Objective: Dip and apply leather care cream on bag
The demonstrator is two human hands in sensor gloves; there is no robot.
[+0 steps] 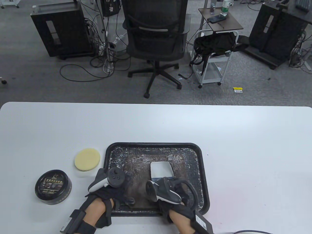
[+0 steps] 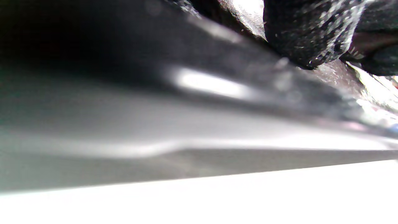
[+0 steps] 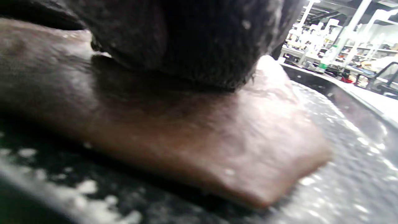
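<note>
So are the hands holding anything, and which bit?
Neither plainly grips anything. The right hand presses down on the flat brown leather bag in the black tray; the left hand rests at the tray's left edge.

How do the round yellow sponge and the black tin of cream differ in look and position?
The sponge is pale yellow, flat and plain; the tin is black, taller, with a printed lid. The sponge lies nearer the tray, the tin farther left and nearer the person. Both are round, rest on the white table, and are untouched.
</note>
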